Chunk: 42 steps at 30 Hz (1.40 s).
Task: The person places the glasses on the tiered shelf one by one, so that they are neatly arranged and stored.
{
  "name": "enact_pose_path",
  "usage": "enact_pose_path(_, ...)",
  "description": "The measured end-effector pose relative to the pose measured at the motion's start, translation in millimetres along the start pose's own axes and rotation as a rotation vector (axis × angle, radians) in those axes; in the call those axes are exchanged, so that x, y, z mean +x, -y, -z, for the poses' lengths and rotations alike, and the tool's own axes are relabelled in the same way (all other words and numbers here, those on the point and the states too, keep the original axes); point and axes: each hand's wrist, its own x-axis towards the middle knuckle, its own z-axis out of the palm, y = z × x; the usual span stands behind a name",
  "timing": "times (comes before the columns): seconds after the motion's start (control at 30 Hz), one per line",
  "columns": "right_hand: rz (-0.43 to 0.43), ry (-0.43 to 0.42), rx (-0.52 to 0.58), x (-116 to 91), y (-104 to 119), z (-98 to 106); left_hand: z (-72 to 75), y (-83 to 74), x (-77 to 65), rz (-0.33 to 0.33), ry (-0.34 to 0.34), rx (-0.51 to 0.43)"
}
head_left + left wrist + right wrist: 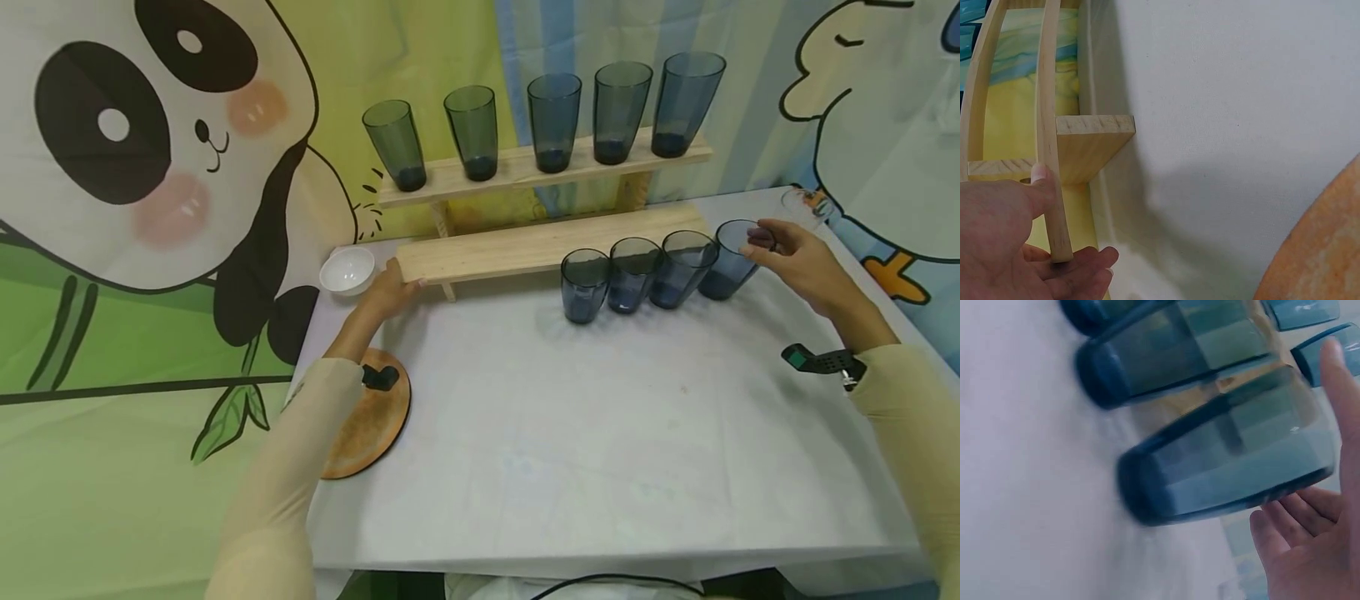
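My left hand (386, 292) holds the left end of the lower board of a two-tier wooden shelf (517, 250). In the left wrist view its thumb (1040, 178) lies on the board's edge, with the fingers round the end. Along the shelf's right front, several blue-tinted glasses stand upright in a row on the table. My right hand (798, 262) is at the rim of the rightmost glass (726, 268). In the right wrist view the thumb and fingers are spread about this glass (1229, 456); whether they touch it is hard to tell.
Several more tinted glasses (552, 125) stand spaced along the upper board (517, 171). A white bowl (347, 273) sits left of the shelf, and a round brown board (382, 417) lies under my left forearm. A clear glass object (806, 204) is at the back right.
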Motion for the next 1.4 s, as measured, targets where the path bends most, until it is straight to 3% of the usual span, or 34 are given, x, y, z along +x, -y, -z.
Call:
enact_pose_path(0.23, 0.007, 0.002, -0.05, -1.9, -7.7, -20.9, 1.3, 1.4, -0.8, 0.006, 0.0, 0.014)
enact_pose_path(0.47, 0.015, -0.006, -0.056, -1.2, -15.2, -23.9, -1.0, -0.4, -0.7, 0.001, -0.004, 0.01)
enact_pose_path(0.73, 0.031, -0.08, -0.028, -5.3, -30.6, -32.9, -2.9, -2.6, -1.3, 0.0, -0.014, 0.006)
enact_pose_path(0.97, 0.045, -0.134, -0.039, -7.2, -27.5, -34.7, -0.2, -3.6, 0.2, -0.006, -0.012, 0.021)
enact_pose_path(1.4, -0.007, -0.114, -0.092, -11.8, -16.9, -25.7, 0.5, -2.6, 0.1, 0.008, 0.011, 0.001)
